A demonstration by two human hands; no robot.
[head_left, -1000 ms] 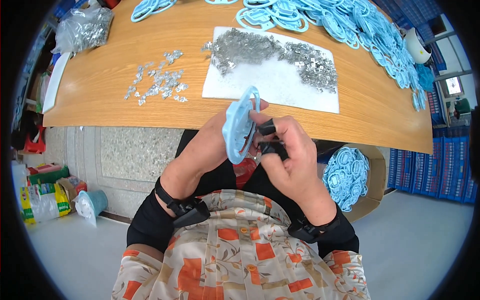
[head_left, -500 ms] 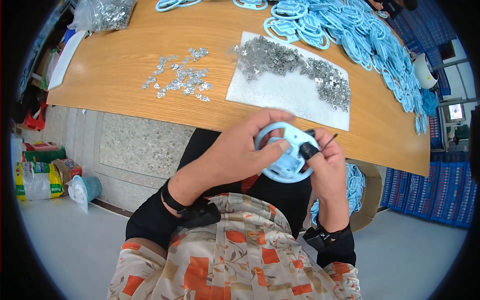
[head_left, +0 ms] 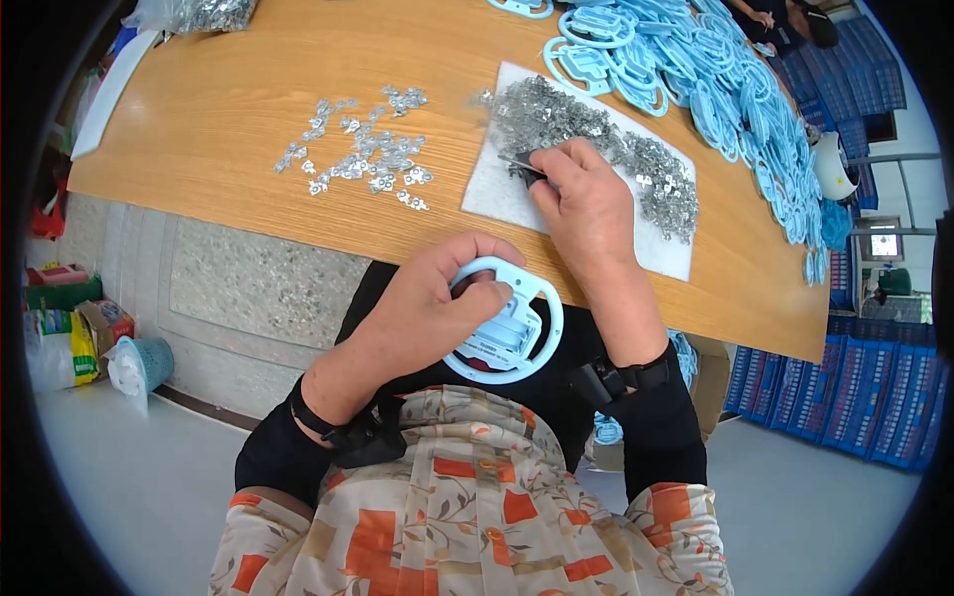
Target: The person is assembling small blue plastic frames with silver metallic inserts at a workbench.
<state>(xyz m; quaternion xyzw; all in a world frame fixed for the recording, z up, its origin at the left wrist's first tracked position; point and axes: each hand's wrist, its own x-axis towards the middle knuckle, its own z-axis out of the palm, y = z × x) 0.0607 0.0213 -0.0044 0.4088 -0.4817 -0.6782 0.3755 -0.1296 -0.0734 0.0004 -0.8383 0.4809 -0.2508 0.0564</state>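
Observation:
A light blue plastic ring-shaped part (head_left: 550,343), like a small steering wheel with a moulded centre, is gripped in my left hand (head_left: 422,303) over my lap, the thumb pressing on its face. My right hand (head_left: 594,204) reaches over the white foam sheet (head_left: 507,197), at the edge of a heap of small metal pieces (head_left: 552,111). Black coverings wrap its fingertips. A thin, slender tool (head_left: 514,161) sticks out leftward from its pinched fingers; its exact kind is unclear. Whether a metal piece is caught at its tip is too small to tell.
More small metal pieces (head_left: 373,154) lie scattered on the wooden table (head_left: 229,119). A big pile of blue ring parts (head_left: 696,70) covers the far right. A clear bag (head_left: 214,14) of metal pieces sits far left. Blue crates (head_left: 845,387) stand right; another person's hand (head_left: 763,18) shows beyond.
My right hand has left the blue part and moved up and away to the metal heap on the foam sheet. My left hand, still holding the part, has shifted slightly left and nearer.

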